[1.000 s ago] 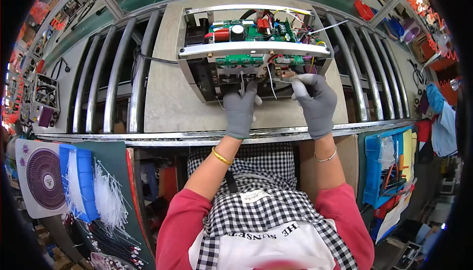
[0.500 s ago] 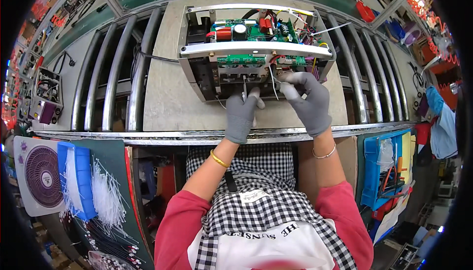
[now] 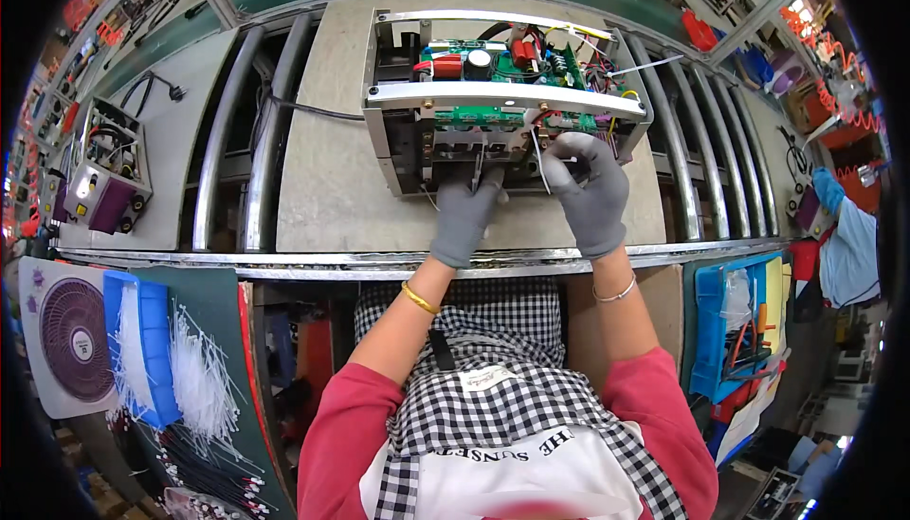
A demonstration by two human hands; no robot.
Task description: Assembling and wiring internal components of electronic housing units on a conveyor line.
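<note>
An opened electronic unit with a metal frame, green circuit boards and coloured wires stands on a pale board in front of me. My left hand, in a grey glove, reaches to its lower front, fingers drawn together around something thin and pale that I cannot make out. A white cable tie hangs from wires at the front right of the unit. Beside it, my gloved right hand is curled, thumb and forefinger pinched close together; what lies between them is too small to name.
Metal rollers flank the board. A second open unit sits on another board at left. Lower left are a blue bin, loose white cable ties and a purple fan. A blue tool tray lies at right.
The unit before me has shifted slightly right. At left, the second unit and its board have come closer. My right hand has drawn slightly away from the hanging cable tie; my left hand stays low.
</note>
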